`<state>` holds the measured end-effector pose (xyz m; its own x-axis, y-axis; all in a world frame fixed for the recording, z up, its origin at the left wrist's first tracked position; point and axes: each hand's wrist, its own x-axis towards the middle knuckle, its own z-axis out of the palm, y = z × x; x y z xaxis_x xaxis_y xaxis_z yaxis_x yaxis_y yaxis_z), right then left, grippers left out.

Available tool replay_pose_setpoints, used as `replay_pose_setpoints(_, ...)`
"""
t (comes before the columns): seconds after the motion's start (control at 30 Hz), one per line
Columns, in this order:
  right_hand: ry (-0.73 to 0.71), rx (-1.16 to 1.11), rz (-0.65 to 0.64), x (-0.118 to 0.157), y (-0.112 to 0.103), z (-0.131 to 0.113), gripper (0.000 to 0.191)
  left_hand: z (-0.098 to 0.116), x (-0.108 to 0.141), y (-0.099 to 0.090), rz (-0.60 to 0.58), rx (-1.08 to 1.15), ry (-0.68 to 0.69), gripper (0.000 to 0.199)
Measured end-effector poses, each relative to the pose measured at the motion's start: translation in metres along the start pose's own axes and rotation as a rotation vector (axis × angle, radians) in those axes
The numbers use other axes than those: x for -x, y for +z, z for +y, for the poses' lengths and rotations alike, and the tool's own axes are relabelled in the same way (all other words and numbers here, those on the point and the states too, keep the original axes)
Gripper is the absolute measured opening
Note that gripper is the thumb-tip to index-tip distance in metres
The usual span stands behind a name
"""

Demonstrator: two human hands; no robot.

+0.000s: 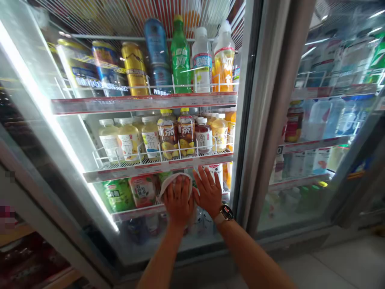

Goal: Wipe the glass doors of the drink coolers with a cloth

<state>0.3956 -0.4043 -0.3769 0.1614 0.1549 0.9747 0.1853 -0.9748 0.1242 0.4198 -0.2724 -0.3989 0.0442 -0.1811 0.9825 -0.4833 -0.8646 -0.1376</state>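
My left hand [179, 202] presses a white cloth [169, 180] flat against the glass door of a lit drinks cooler, the cloth's edge showing around the fingers. To its right, my right hand [207, 190] lies on the glass with fingers spread and nothing in it. A ring is on one finger, and a watch [226, 212] is on the right wrist. Behind the hands, through the glass, are a green pack [118, 195] and a red pack [143, 191] on a lower shelf. Bottles of tea [186, 132] stand on the shelf above the hands.
Cans and taller bottles, one a green bottle [180, 60], fill the upper shelf. A metal door frame [267, 100] runs down right of the hands, with another glass door and more bottles beyond it. Floor tiles [339, 261] show at the lower right.
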Motion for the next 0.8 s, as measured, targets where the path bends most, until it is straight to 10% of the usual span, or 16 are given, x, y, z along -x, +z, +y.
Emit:
replay_pose_setpoints(0.23, 0.003, -0.009, 0.003, -0.002, -0.003, -0.001, 0.065, -0.003, 0.069, -0.02, -0.123, 0.002, 0.044, 0.065)
replay_pose_setpoints(0.57, 0.002, -0.005, 0.015, -0.001, -0.001, -0.001, 0.062, -0.003, -0.061, -0.007, 0.02, 0.076, -0.211, 0.06)
replay_pose_setpoints(0.8, 0.025, -0.037, 0.021, -0.001, -0.001, -0.005, 0.064, 0.0, 0.012, 0.001, 0.003, -0.004, -0.058, 0.059)
